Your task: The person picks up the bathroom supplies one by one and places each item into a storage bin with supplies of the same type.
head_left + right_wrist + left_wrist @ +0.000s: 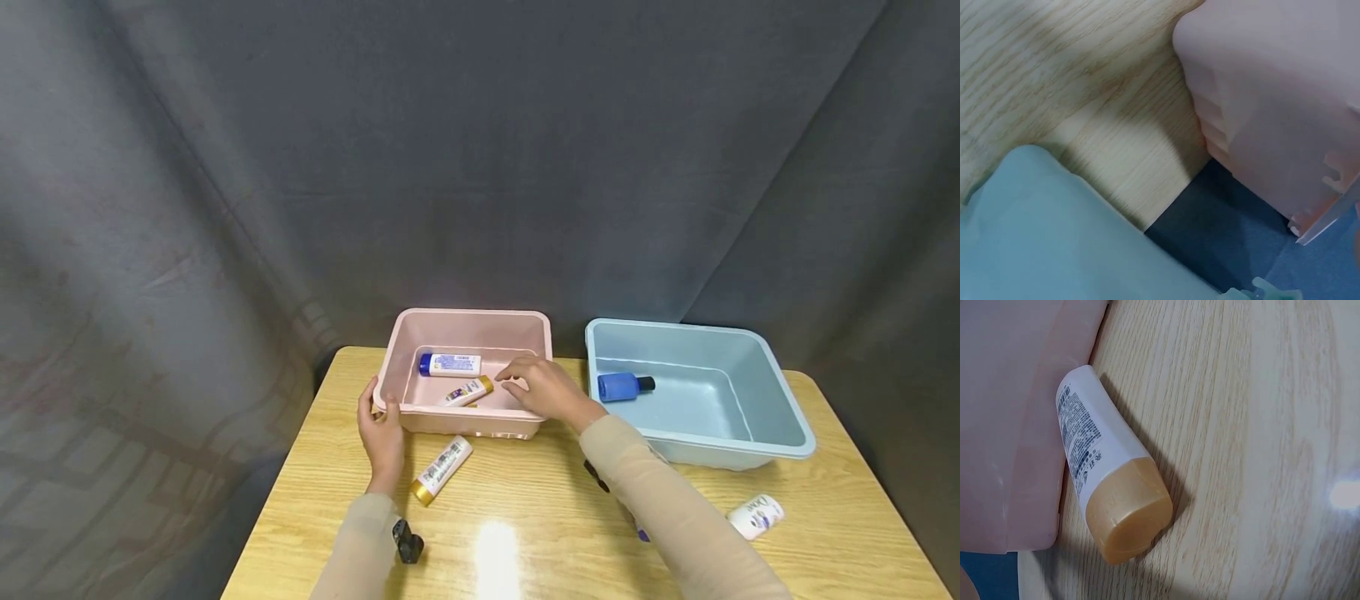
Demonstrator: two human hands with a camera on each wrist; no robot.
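Observation:
At the front left corner of a pink plastic bin (480,421), my left hand (382,437) grips the rim with the thumb over the edge and the fingers along the outside. My right hand (551,390) reaches over the bin's right side, fingers slightly bent and thumb apart, holding nothing. Inside lie a white bottle with a blue cap (456,365) and a white bottle with a gold cap (468,392), the latter partly hidden by the front wall. A second gold-capped bottle (1100,434) lies on the table against the bin's front.
To the right stands a light blue bin (690,379) holding a blue bottle with a black cap (618,387). A white Dove bottle (757,517) lies on the wooden table (540,517) at the right. Another item's purple end (642,533) shows beside my right sleeve. A dark curtain (480,167) hangs behind.

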